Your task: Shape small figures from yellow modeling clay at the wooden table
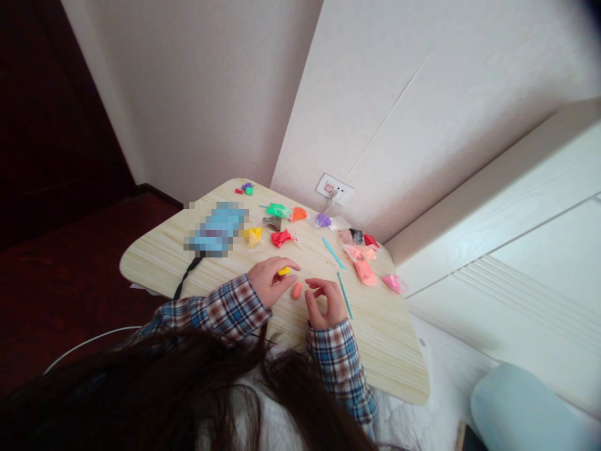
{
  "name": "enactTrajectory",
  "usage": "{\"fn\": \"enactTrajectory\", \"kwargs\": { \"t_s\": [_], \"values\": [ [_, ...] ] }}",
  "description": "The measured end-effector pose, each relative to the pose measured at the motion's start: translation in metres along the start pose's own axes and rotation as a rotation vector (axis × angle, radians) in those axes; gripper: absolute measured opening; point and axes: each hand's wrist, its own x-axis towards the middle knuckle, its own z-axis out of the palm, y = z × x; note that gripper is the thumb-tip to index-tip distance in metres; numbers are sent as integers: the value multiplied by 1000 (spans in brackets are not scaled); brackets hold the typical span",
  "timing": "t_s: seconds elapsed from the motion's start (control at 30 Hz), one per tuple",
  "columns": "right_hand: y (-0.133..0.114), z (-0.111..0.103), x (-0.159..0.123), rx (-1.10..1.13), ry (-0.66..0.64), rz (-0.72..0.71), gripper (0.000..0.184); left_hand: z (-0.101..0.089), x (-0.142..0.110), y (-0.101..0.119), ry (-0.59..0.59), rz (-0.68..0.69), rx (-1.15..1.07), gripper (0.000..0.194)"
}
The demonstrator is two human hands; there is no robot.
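Note:
A small lump of yellow clay (284, 271) sits between the thumb and fingers of my left hand (270, 279), which is closed around it. On the table just right of that hand lies a short, rounded piece of coral-coloured clay (297, 290). My right hand (326, 302) is beside the coral piece, apart from it, with bent fingers and a gap between thumb and forefinger; I see nothing in it. Two blue modelling tools, a flat one (333, 253) and a thin stick (345, 294), lie beyond and to the right of my right hand.
Bags of clay line the table's far side: yellow (254, 236), red (282, 238), green (278, 210), purple (323, 220), coral (365, 272) and pink (393, 283). A blurred-out blue object (218, 228) with a black strap is at left. Small coloured pieces (248, 190) lie at the far corner.

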Motion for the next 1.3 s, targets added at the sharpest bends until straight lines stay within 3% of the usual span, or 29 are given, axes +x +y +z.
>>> {"fn": "enactTrajectory", "kwargs": {
  "t_s": [0.13,0.3,0.6,0.8,1.3],
  "values": [
    [-3,-5,2,26,24,-50,14,-1,0,2,-11,7,-75,34],
    [-8,-7,3,78,36,-102,14,-2,1,0,-79,57,-212,32],
    [-16,-10,5,136,36,-228,17,-5,0,8,-298,-225,-754,26],
    [-16,-11,6,156,58,-245,14,-10,1,12,-327,-275,-803,28],
    [-11,-7,3,231,46,-148,7,-8,-1,15,-254,-293,-780,26]
  ]
}}
